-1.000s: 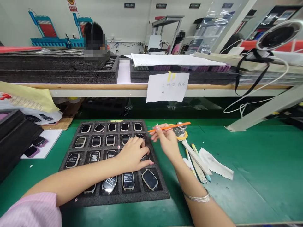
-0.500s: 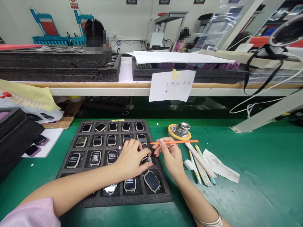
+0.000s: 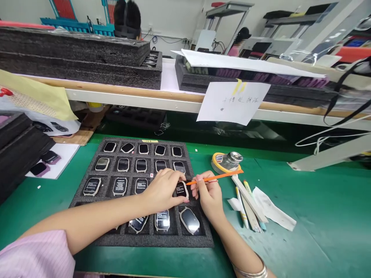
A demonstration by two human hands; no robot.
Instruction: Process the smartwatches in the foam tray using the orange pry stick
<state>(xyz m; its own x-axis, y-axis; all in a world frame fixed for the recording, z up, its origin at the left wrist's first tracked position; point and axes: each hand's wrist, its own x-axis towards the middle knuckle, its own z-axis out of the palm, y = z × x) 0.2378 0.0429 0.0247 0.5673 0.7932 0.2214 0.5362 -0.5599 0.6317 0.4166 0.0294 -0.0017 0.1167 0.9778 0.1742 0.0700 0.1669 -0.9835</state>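
A black foam tray (image 3: 199, 241) lies on the green mat, holding several rows of rectangular smartwatches with pale frames and dark screens. My left hand (image 3: 162, 189) rests over the tray, its fingertips on one lit-screen smartwatch (image 3: 181, 189) near the tray's right side. That watch sits tilted in its slot, and my palm hides the slots beneath it. My right hand (image 3: 209, 194) is just beside the watch, pinching a thin orange pry stick (image 3: 216, 178). The stick's tip points left, close to the top of the watch, with no clear contact.
Right of the tray stand a yellow tape roll (image 3: 218, 162) and a small metal-lidded jar (image 3: 233, 160), with pale sticks, pens and white paper (image 3: 272, 208) nearby. Stacked foam trays fill the shelf beyond, with a paper note (image 3: 233, 103) hanging from its edge. A person (image 3: 126, 19) sits beyond.
The watch under my left fingers now shows its lit screen more fully. My right hand has moved closer to it, and the orange stick now slants upward to the right. The view has tilted.
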